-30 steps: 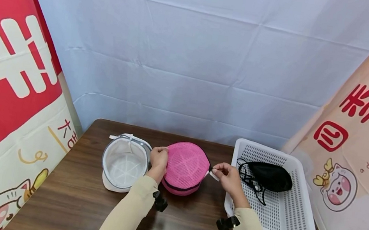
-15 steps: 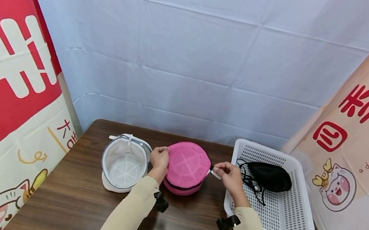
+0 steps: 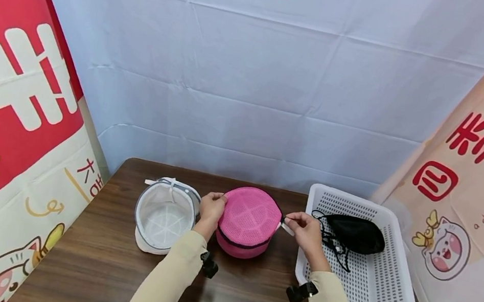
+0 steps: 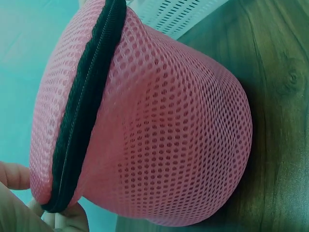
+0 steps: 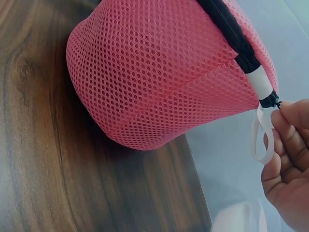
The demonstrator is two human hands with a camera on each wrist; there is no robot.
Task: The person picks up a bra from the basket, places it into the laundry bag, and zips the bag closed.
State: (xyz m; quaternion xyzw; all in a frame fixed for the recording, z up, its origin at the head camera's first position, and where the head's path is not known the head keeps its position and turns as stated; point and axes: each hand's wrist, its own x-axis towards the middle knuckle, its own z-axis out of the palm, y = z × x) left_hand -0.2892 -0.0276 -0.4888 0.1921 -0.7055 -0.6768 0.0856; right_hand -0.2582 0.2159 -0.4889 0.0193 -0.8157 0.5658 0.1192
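Observation:
A round pink mesh laundry bag (image 3: 249, 214) with a black zipper stands upright on the brown table. My left hand (image 3: 212, 209) pinches the left edge of its top; in the left wrist view, thumb and fingers (image 4: 70, 217) hold the rim where the zipper tape runs. At the opposite end, my right hand (image 3: 306, 231) pinches the small black zipper pull (image 5: 276, 102), just past a white end tab (image 5: 259, 83). A white ribbon loop (image 5: 263, 145) hangs beside those fingertips. The zipper is seen closed along the stretches in both wrist views.
Left of the pink bag sits a white mesh laundry bag (image 3: 146, 244) with its round top open. A white perforated plastic basket (image 3: 404, 297) at the right holds a black pouch (image 3: 355, 234) and black cords (image 3: 340, 252). A pale cloth (image 3: 252, 80) hangs behind the table.
The pink bag and both hands have shifted slightly to the right, and its zipper line shows more along the front. Both hands keep their grips.

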